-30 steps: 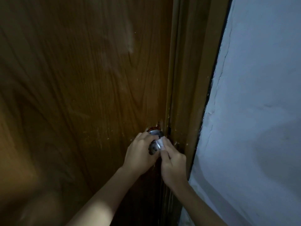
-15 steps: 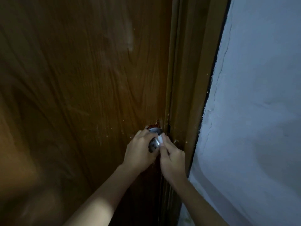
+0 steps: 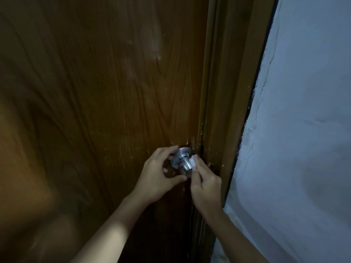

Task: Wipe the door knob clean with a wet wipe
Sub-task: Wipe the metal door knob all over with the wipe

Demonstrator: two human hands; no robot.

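Observation:
A round silver door knob (image 3: 182,160) sticks out of a brown wooden door (image 3: 98,103) close to its right edge. My left hand (image 3: 158,178) cups the knob from the left, fingers curled over its top and thumb under it. My right hand (image 3: 206,186) pinches a small folded white wet wipe (image 3: 192,162) and presses it against the knob's right side. The underside of the knob is hidden by my fingers.
A brown door frame (image 3: 228,92) runs down just right of the knob. Beyond it stands a pale bluish-white wall (image 3: 303,130) with cracked paint along the frame. The light is dim.
My left hand has opened away from the knob's top, baring more of the metal. The wipe in my right hand has shifted slightly along the knob's right side.

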